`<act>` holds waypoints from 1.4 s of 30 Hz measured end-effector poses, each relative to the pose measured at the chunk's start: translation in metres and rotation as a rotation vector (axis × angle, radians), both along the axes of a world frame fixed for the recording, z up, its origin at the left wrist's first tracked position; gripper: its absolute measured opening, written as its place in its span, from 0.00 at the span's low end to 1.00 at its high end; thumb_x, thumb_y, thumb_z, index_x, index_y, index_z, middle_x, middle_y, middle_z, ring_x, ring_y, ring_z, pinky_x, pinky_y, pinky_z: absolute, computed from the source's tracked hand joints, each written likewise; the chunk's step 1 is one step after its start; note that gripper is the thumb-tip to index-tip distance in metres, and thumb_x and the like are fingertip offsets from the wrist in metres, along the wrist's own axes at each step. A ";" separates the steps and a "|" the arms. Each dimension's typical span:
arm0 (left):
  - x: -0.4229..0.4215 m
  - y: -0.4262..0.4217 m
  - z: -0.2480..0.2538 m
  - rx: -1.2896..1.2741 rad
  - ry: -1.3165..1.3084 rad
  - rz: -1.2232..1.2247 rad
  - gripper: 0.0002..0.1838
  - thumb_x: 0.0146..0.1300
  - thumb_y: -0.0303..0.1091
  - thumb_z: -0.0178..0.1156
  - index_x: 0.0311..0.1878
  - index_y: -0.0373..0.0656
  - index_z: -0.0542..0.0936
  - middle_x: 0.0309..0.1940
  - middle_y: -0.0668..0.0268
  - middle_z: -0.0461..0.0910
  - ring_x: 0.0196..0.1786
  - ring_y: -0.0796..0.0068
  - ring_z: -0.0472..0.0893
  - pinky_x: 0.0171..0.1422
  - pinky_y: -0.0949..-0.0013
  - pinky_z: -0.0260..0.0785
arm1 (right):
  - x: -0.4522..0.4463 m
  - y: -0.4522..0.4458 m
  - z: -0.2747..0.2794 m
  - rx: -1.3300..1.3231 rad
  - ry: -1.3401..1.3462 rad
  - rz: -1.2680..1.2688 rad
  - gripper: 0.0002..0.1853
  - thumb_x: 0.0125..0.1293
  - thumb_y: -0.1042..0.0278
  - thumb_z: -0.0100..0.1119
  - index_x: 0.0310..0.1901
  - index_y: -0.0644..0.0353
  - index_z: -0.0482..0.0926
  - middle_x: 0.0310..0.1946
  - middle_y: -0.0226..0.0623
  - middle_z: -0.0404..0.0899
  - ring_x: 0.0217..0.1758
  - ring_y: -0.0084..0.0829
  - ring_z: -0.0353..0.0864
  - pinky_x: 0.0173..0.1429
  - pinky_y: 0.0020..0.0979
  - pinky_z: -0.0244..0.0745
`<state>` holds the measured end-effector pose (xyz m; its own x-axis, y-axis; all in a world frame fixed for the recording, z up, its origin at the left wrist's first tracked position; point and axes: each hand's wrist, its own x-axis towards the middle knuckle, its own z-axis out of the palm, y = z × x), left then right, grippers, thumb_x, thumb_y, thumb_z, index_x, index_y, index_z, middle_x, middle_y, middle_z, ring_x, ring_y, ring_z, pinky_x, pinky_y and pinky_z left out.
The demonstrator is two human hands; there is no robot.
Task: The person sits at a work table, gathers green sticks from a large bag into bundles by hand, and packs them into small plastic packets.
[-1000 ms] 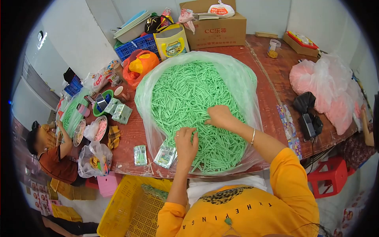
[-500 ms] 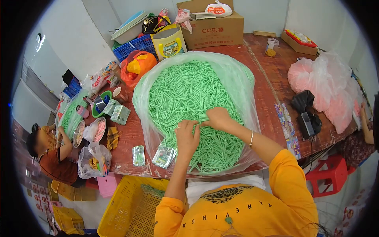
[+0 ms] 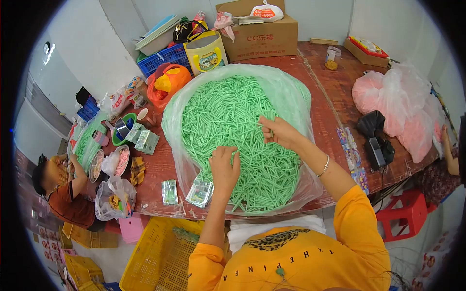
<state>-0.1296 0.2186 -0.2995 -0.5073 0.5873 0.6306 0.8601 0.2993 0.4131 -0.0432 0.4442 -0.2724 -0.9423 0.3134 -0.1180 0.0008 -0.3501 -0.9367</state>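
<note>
A large clear plastic bag [image 3: 170, 140] lies open on the red table, full of thin green sticks [image 3: 223, 106]. My left hand [image 3: 224, 167] is over the lower left part of the sticks, its fingers curled; whether anything is in them is too small to tell. To the right and a little higher, my right hand [image 3: 279, 132] is above the pile with its fingers bent together, and what they hold, if anything, cannot be made out. Near the table edge, left of my left hand, lie a shiny packet stack [image 3: 199, 192] and a smaller green packet [image 3: 169, 192].
A yellow crate [image 3: 145, 257] stands below the table edge. Pink-filled bags [image 3: 398, 106] and a black device [image 3: 376, 153] are at the right. A cardboard box [image 3: 262, 39] is behind. One person [image 3: 73, 194] sits at the left; another's arm [image 3: 451, 160] shows at the far right.
My hands have moved apart: the right one has lifted up and to the right, off the sticks, while the left one has shifted slightly left.
</note>
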 end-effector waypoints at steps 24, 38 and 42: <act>-0.016 0.051 0.036 0.379 -0.442 -0.157 0.07 0.67 0.29 0.61 0.41 0.36 0.83 0.36 0.58 0.80 0.39 0.59 0.80 0.45 0.64 0.71 | 0.008 -0.049 -0.032 0.743 -0.072 -0.122 0.17 0.66 0.58 0.66 0.47 0.63 0.82 0.26 0.34 0.79 0.28 0.23 0.70 0.37 0.30 0.70; 0.008 0.036 0.030 0.264 -0.259 -0.219 0.10 0.67 0.29 0.60 0.49 0.37 0.81 0.46 0.54 0.79 0.49 0.54 0.77 0.56 0.59 0.68 | 0.010 -0.046 -0.037 0.459 0.286 -0.116 0.19 0.74 0.52 0.56 0.46 0.63 0.83 0.40 0.32 0.86 0.45 0.25 0.82 0.54 0.31 0.75; 0.009 0.045 0.034 0.160 -0.160 -0.334 0.07 0.66 0.29 0.61 0.43 0.38 0.83 0.39 0.59 0.81 0.46 0.58 0.79 0.52 0.61 0.69 | 0.010 -0.049 -0.048 0.509 0.210 -0.044 0.19 0.74 0.53 0.57 0.48 0.64 0.82 0.42 0.33 0.86 0.47 0.24 0.83 0.56 0.29 0.75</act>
